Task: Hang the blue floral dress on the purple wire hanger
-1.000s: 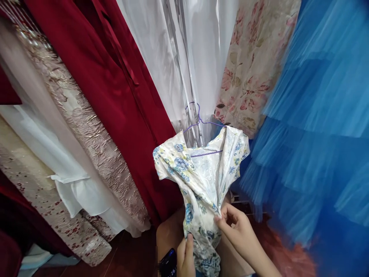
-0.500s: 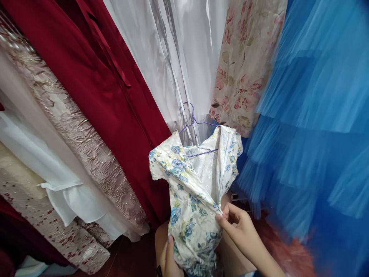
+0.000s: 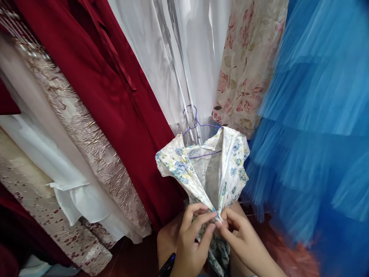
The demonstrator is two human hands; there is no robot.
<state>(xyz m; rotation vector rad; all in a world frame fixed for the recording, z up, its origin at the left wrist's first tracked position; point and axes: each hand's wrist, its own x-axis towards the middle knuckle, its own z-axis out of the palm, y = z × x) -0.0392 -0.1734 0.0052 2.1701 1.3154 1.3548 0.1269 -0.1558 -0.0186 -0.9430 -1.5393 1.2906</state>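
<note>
the left hand and right hand pinch the white, blue-flowered cloth dress at the foot of its v-shaped opening, seemingly to hold the edges together. beyond both hands, a thin purple wire hanger spreads its shoulders.

The person's left hand and right hand are both bare, with slender fingers. The right forearm is bare as well, down to the frame's edge — so are the knees. Beside the left wrist shows something dark and glossy, blue-glinting — whether worn, unclear.
</note>
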